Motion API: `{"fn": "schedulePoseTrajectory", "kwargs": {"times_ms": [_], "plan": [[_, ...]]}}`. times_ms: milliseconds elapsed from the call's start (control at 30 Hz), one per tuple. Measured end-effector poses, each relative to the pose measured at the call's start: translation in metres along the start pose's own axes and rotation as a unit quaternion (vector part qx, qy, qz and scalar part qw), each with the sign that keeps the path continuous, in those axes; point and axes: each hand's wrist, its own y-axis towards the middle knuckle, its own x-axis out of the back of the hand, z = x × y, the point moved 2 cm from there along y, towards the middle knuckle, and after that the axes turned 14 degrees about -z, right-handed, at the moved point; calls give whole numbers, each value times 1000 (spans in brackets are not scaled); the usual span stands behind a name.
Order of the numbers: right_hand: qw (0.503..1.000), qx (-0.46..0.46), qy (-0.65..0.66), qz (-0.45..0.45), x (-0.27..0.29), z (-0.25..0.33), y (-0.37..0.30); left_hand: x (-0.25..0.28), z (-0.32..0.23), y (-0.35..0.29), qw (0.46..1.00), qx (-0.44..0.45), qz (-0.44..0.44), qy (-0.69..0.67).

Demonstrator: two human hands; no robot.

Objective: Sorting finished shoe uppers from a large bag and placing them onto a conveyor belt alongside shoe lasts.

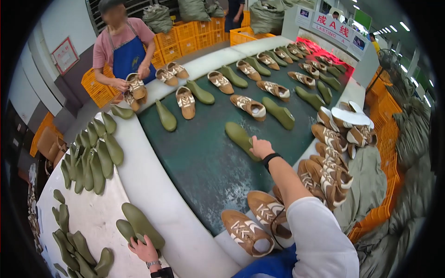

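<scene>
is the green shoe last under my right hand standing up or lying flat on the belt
Lying flat. The green shoe last lies lengthwise on the dark conveyor belt, with the right hand resting on its near end.

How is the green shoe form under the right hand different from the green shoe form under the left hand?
The form under the right hand, call it the belt form, lies alone on the dark green conveyor belt. The form under the left hand, call it the table form, lies on the white side table against another form. The belt form looks a lighter green, the table form darker. Both are smooth, olive green and foot-shaped.
</scene>
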Motion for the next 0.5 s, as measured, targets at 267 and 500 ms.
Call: {"fn": "schedulePoseTrajectory", "kwargs": {"times_ms": [267,500], "plan": [[991,126,-53,4,75,3,-20,3,-1,8,999,-3,30,30],[662,45,714,224,231,107,-124,-5,9,10,995,-18,94,26]]}}
